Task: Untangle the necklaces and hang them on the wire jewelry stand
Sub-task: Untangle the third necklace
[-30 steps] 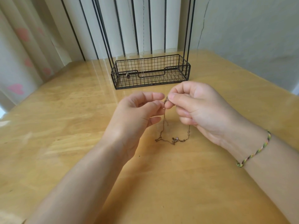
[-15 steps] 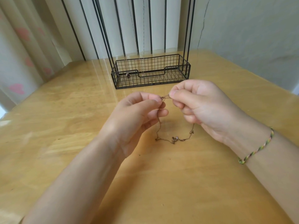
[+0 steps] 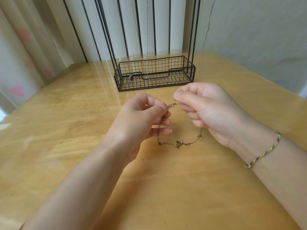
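Observation:
A thin bronze necklace (image 3: 178, 143) with small flower charms hangs in a loop between my hands, its bottom touching the table. My left hand (image 3: 141, 120) pinches one end of the chain between thumb and forefinger. My right hand (image 3: 204, 107) pinches the chain a short way to the right; a tangled bit of chain (image 3: 172, 105) spans the gap between them. The black wire jewelry stand (image 3: 155, 73) sits behind my hands, with two thin necklaces hanging from above into its basket, one ending in a dark pendant (image 3: 131, 78).
The wooden table (image 3: 66, 130) stretches out on all sides. Curtains with pink hearts (image 3: 21, 63) hang at the left and a pale wall stands at the right. A woven bracelet (image 3: 264, 151) circles my right wrist.
My hands have drawn apart, stretching a short tangled piece of chain between them. The hanging loop has widened and its right side has lifted.

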The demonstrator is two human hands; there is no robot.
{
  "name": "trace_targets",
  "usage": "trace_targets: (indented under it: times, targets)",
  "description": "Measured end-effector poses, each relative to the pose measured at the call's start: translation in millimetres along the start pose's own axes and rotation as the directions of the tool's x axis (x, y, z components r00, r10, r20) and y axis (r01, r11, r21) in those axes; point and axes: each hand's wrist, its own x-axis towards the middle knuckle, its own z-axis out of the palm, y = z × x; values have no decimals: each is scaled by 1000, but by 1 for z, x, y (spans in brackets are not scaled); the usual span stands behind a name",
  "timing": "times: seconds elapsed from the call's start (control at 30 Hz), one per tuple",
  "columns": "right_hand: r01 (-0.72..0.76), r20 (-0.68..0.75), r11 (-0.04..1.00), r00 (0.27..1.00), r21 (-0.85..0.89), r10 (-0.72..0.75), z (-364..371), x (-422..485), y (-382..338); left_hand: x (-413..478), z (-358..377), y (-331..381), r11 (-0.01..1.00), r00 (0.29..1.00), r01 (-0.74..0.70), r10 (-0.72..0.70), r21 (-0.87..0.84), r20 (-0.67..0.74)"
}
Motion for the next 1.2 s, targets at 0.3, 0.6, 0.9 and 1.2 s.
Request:
trace_targets:
  times: [0.3, 0.6, 0.9, 1.2]
  targets:
    - [-43, 41, 999, 998, 6, 43, -1, -1, 0, 2, -1, 0, 993, 993, -96, 100, 67, -61]
    - [64, -3, 996, 998, -61, -65, 1, -2, 1, 3, -5, -1, 986, 986, -142, 149, 84, -75]
    - [30, -3, 997, 1000, -72, -31, 1, -1, 0, 4, -7, 0, 983, 979, -169, 176, 73, -103]
    - [32, 22, 999, 999, -34, -31, 0, -5, -5, 3, -6, 1, 977, 977, -187, 196, 99, -84]
